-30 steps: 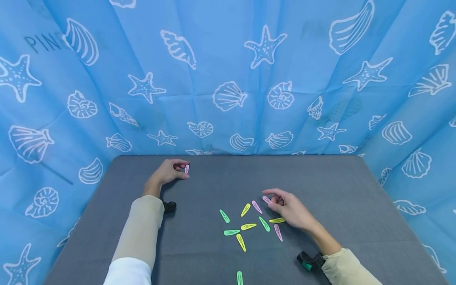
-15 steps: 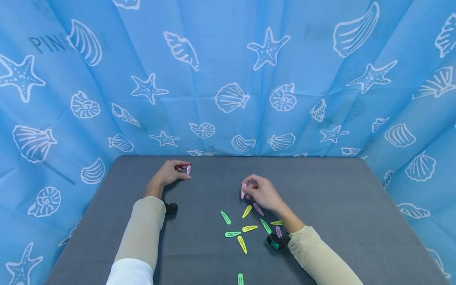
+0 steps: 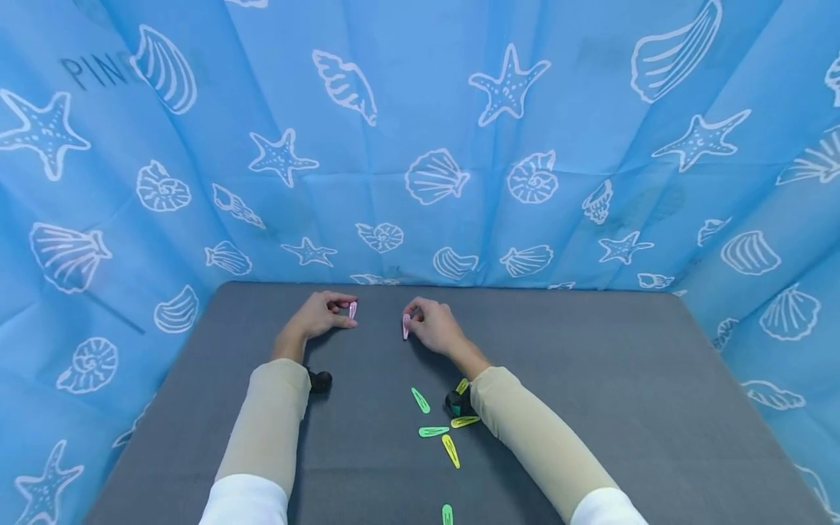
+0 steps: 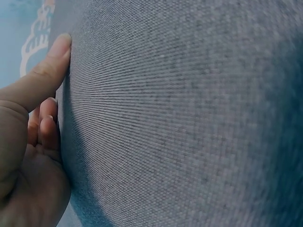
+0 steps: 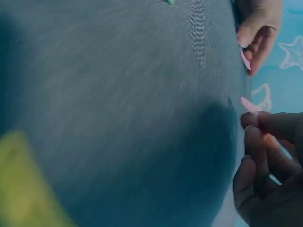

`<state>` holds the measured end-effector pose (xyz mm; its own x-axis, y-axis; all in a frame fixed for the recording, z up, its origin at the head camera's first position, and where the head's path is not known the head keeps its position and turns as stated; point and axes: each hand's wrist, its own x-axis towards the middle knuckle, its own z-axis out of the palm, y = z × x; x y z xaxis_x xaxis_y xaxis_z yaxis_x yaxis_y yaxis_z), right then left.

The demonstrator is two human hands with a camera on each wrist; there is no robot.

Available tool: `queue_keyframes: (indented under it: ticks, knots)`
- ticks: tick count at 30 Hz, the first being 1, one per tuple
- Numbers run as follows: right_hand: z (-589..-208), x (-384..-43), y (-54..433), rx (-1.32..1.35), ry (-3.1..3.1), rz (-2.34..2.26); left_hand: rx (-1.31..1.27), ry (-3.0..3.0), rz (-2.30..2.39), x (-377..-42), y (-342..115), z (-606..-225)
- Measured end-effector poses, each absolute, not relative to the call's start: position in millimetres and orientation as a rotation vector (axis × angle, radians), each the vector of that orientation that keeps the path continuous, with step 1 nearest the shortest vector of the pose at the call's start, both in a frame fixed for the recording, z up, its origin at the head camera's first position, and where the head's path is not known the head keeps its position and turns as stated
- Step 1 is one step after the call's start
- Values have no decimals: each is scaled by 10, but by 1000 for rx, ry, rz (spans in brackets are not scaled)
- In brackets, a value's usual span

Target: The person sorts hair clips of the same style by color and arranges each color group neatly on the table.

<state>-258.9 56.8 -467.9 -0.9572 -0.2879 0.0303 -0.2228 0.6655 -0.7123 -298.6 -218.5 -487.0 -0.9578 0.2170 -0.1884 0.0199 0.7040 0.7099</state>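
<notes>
At the far left of the table (image 3: 590, 350), my left hand (image 3: 313, 315) has thumb and index finger at the two ends of a pink snap hair clip (image 3: 353, 310). That clip also shows between those fingertips in the right wrist view; in the left wrist view it is hidden behind the thumb. My right hand (image 3: 434, 324) pinches a second pink hair clip (image 3: 405, 327) by its upper part, a short way right of the left hand. Its narrow end points down toward the cloth. In the right wrist view this clip (image 5: 248, 105) sticks out past the fingertips.
Several green and yellow clips lie mid-table, among them a green clip (image 3: 421, 400) and a yellow clip (image 3: 450, 451). Another green clip (image 3: 448, 514) lies at the near edge. My right forearm (image 3: 538, 437) covers part of the group. A blue shell-print curtain (image 3: 394, 182) stands behind the table.
My right hand has carried its pink clip left and away from me, from the clip group to near the left hand. The left hand has stayed at its clip.
</notes>
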Motion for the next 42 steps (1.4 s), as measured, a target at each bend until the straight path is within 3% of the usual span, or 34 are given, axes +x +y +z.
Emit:
queue_keyframes:
  ticks: [10,25,33,42]
  knots:
    - [-4805,-2892,91,-260,2833,-1246,184,2671,1110,-2998,-2185,-4872]
    - [-4844,-2890,-144,-141,3006,-863,167,2642,1153,-3006,-2170,-4905]
    - [-4755,-2858,-80,-226,2947,-874,163,2650,1111,-2992,-2156,-4896]
    - [-4532,-2588,135,-489,2962,-576,224,2689,1093,-2972,-2170,-4909]
